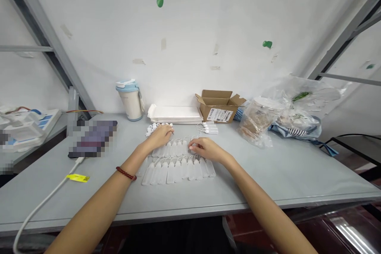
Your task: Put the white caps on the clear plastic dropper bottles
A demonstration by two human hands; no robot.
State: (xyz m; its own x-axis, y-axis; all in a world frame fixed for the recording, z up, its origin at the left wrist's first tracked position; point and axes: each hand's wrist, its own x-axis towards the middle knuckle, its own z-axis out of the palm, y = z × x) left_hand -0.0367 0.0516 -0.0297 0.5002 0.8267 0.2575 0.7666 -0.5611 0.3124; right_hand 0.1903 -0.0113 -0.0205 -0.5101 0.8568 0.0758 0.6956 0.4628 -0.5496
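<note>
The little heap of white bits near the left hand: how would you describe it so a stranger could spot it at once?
On the grey table, find the flat white tray near the wall. Just in front of its left end, beside the person's left hand, lies a small heap of round white plastic pieces. It is loosely bunched, unlike the long translucent bottles laid side by side nearby.

A blue-lidded tumbler (131,105) stands at eleven o'clock, a cardboard box (218,111) at twelve, a plastic bag (258,119) at one, and a white cable (44,202) lies at eight.

2 hands (159,137) (207,149), 1 cardbd box (218,109)
</note>
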